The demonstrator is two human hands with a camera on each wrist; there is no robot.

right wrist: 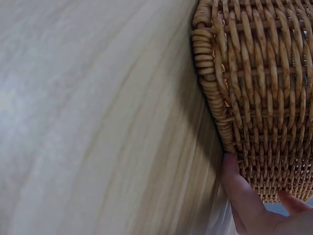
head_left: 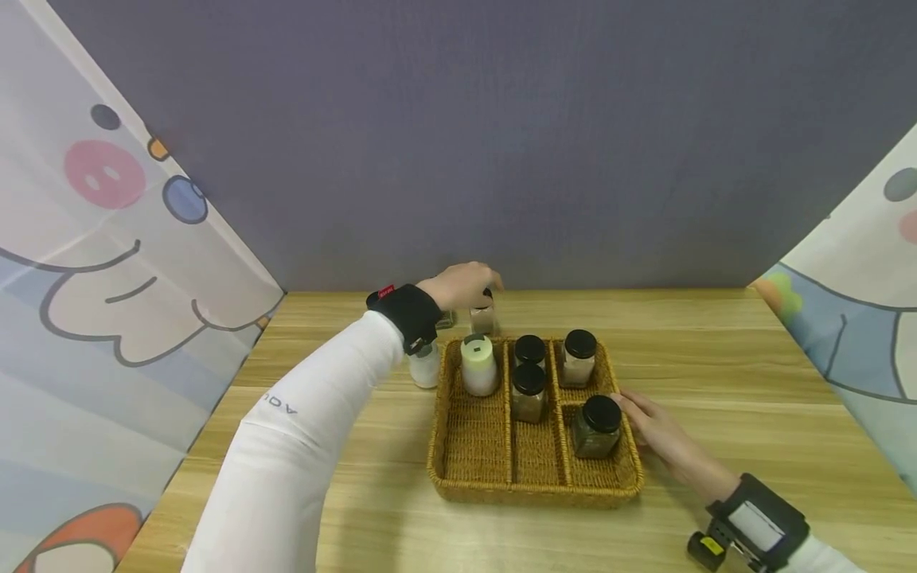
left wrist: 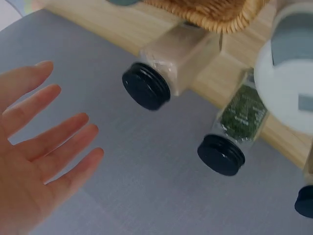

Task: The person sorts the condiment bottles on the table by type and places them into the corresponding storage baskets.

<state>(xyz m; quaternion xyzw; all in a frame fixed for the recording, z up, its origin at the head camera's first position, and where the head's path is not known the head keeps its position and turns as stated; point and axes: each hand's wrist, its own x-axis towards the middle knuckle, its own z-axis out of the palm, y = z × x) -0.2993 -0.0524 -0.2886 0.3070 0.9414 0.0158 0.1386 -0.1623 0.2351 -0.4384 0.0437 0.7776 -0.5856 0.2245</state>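
My left hand (head_left: 466, 286) reaches over the far side of the table, by a black-lidded jar of pale powder (head_left: 483, 320). In the left wrist view its fingers (left wrist: 54, 132) are spread and hold nothing, apart from that jar's lid. A black-lidded jar of green herbs (left wrist: 242, 115) stands beside the powder jar. My right hand (head_left: 655, 426) rests against the right side of the divided wicker basket (head_left: 473, 487). One fingertip touches the basket's lower edge in the right wrist view. Inside the basket's lower right compartment is a black-lidded jar of dark contents (head_left: 596, 430).
In the basket's left compartment stands a white shaker with a pale green lid (head_left: 479, 366). Two black-lidded jars (head_left: 528, 390) share the middle, and another jar (head_left: 578, 358) fills the upper right. A white container (head_left: 425, 366) is left of the basket. A grey wall (head_left: 523, 143) rises behind.
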